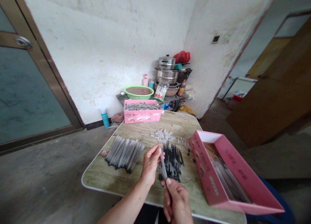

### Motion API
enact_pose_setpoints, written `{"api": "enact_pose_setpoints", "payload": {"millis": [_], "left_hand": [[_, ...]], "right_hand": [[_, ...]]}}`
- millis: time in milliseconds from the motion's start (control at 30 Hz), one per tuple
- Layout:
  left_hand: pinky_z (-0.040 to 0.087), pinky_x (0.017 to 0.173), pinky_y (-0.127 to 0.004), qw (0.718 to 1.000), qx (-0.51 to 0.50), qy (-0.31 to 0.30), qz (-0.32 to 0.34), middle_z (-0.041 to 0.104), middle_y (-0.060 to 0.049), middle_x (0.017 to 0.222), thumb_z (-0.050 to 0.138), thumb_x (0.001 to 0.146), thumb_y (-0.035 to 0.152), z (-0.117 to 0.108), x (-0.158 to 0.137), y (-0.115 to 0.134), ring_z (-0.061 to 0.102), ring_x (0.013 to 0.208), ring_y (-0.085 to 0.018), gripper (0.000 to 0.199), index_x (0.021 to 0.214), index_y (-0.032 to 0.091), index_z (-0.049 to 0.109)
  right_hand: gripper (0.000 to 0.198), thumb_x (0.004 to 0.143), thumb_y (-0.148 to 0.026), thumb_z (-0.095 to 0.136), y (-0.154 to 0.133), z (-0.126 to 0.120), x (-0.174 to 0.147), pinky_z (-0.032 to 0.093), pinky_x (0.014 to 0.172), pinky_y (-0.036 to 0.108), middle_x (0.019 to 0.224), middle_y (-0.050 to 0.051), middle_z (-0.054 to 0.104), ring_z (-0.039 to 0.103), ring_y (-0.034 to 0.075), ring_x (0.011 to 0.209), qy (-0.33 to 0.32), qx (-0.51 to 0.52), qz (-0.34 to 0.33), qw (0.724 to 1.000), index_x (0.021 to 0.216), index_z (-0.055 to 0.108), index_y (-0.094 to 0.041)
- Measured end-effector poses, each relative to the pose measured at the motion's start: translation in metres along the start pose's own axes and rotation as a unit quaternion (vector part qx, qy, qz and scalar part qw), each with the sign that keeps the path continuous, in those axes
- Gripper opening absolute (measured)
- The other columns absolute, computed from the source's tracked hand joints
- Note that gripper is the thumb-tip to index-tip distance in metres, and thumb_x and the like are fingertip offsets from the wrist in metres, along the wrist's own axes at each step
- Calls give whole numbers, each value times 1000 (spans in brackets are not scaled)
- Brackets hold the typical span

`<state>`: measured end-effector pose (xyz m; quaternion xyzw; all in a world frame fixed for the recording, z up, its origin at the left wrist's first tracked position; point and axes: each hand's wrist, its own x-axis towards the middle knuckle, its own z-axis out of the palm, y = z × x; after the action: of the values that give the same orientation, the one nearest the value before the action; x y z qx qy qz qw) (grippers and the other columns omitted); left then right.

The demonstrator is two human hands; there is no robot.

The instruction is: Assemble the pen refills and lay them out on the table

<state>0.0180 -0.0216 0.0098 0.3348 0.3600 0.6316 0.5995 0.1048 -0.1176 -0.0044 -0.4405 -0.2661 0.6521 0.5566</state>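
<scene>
A slim, translucent grey pen (163, 165) is held between my two hands, above the table. My left hand (151, 160) pinches its far end between thumb and fingers. The near end is in the closed fingers of my right hand (176, 198). Just beyond and beneath it lies a pile of black pen parts (173, 157). To the left, a row of translucent pens with dark ends (125, 152) lies side by side. Behind the black parts is a heap of small whitish translucent pieces (163, 135).
On the right of the wood-patterned table (97, 175) stands a pink box (211, 175) with translucent tubes inside. Another pink box (142, 115), full of similar tubes, sits at the far edge. Behind are a green basin (138, 95) and stacked steel pots (167, 75) against the wall.
</scene>
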Motion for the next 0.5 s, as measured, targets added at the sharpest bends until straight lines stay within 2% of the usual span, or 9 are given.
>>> {"api": "enact_pose_setpoints", "payload": {"millis": [67, 133, 200, 267, 367, 400, 433, 500], "left_hand": [[44, 61, -23, 998, 61, -27, -11, 67, -6, 76, 64, 78, 41, -6, 6, 0, 58, 65, -14, 48, 118, 15, 62], [44, 59, -23, 988, 148, -36, 12, 68, -6, 74, 64, 77, 39, -19, 17, 3, 58, 63, -15, 49, 119, 14, 62], [44, 60, -24, 958, 278, -16, 69, 68, -5, 73, 65, 76, 32, -35, 33, 11, 59, 64, -16, 40, 112, 15, 65], [44, 69, -25, 886, 448, 4, 117, 68, -4, 77, 63, 76, 23, -52, 48, 21, 60, 71, -16, 30, 106, 17, 66], [42, 78, -26, 737, 664, -21, 128, 66, -5, 94, 60, 78, 17, -70, 61, 28, 60, 83, -16, 25, 102, 19, 65], [42, 78, -26, 700, 703, -32, 122, 64, -6, 97, 59, 78, 16, -73, 62, 27, 60, 85, -17, 24, 101, 19, 64], [42, 77, -26, 676, 727, -40, 116, 63, -7, 99, 59, 78, 16, -74, 63, 25, 60, 84, -17, 22, 99, 19, 64], [42, 74, -27, 659, 743, -48, 107, 62, -9, 100, 58, 78, 17, -76, 61, 20, 60, 82, -18, 18, 95, 18, 64]], "right_hand": [[45, 76, -60, 59, 2, -4, 4, 21, 21, 14, 39, -9, 45, 27, 3, 21, 2, -99, -6, 995, 74, 56, -15], [50, 78, -64, 53, 3, -11, 7, 20, 23, 14, 39, -6, 48, 32, 4, 23, 8, -204, -18, 979, 65, 52, -16], [52, 79, -65, 49, 2, -22, 11, 19, 25, 15, 40, -4, 48, 35, 5, 25, 31, -273, -46, 960, 58, 48, -17], [52, 79, -64, 51, 1, -34, 15, 21, 27, 16, 41, -4, 47, 36, 6, 28, 66, -296, -77, 950, 55, 48, -18], [50, 78, -62, 52, 3, -49, 21, 22, 28, 18, 40, -4, 44, 36, 7, 29, 104, -298, -94, 944, 54, 49, -18], [50, 78, -62, 53, 4, -53, 22, 22, 29, 18, 39, -5, 43, 35, 7, 29, 109, -295, -97, 944, 54, 50, -18], [50, 78, -61, 53, 6, -54, 24, 22, 29, 18, 38, -5, 41, 34, 6, 29, 110, -291, -99, 945, 54, 50, -18], [50, 78, -60, 54, 9, -56, 25, 21, 30, 17, 38, -6, 39, 32, 6, 29, 111, -279, -96, 949, 53, 49, -18]]}}
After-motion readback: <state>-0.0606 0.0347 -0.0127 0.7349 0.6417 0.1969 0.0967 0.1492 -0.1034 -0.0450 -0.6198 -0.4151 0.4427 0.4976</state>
